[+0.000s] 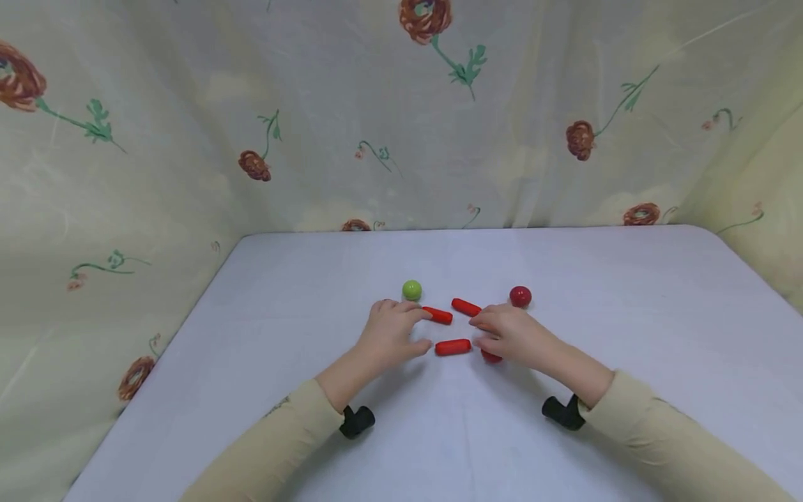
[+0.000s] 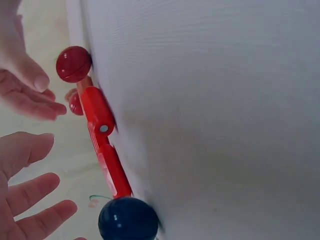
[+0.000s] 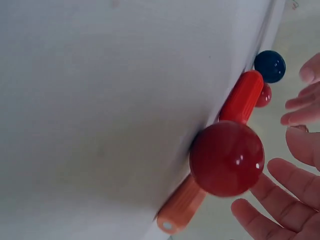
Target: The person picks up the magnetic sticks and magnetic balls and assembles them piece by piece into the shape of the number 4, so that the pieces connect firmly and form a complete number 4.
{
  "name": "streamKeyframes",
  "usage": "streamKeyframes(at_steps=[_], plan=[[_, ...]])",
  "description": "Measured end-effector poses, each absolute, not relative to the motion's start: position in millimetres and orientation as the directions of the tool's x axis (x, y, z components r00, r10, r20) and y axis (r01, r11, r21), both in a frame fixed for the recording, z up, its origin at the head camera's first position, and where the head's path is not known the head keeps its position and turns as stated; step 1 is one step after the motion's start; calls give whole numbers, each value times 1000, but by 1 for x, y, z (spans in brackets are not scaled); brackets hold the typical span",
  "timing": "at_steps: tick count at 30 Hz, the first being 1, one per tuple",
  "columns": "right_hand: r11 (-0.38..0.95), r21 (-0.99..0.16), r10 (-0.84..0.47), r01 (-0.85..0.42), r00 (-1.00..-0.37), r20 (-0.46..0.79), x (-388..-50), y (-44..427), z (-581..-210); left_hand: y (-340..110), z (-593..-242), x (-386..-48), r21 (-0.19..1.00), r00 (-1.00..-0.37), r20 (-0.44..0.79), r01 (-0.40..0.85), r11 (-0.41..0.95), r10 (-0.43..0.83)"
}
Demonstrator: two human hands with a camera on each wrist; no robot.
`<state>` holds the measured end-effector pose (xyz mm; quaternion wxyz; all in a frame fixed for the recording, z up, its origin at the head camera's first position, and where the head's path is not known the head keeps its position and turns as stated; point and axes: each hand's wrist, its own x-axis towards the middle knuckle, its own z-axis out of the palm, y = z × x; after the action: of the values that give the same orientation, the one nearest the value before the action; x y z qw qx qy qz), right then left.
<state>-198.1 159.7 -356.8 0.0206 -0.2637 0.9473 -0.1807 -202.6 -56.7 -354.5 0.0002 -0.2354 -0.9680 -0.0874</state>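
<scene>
My left hand (image 1: 392, 331) hovers left of the red rods with its fingers spread, holding nothing. One red rod (image 1: 437, 315) lies by its fingertips, and a second red rod (image 1: 453, 346) lies in front of its thumb. My right hand (image 1: 517, 336) is above a red ball (image 1: 492, 355), fingers apart and gripping nothing. Beside its fingertips lies a third red rod (image 1: 466, 307). An orange rod (image 3: 181, 205) with a metal disc in its end shows near that hand in the right wrist view. A dark blue ball (image 2: 128, 219) shows in the left wrist view; the left hand mostly hides it from the head view.
Behind the left hand sits a green ball (image 1: 411, 290), and behind the right hand another red ball (image 1: 520, 296). All the pieces lie on a white-covered table (image 1: 464, 446). A flowered curtain (image 1: 314, 104) hangs along the table's far edge.
</scene>
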Motion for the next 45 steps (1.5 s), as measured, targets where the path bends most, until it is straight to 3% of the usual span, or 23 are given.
streamKeyframes(at_steps=[30,45], plan=[[844,-339,-478,-416,-869,-125,-215,126,-364,-34,-370,-214,93,-872,-67,479,873,485],[843,-328,-488,-425,-862,-139,-216,124,-363,-36,-369,-214,82,-870,-65,483,872,488]])
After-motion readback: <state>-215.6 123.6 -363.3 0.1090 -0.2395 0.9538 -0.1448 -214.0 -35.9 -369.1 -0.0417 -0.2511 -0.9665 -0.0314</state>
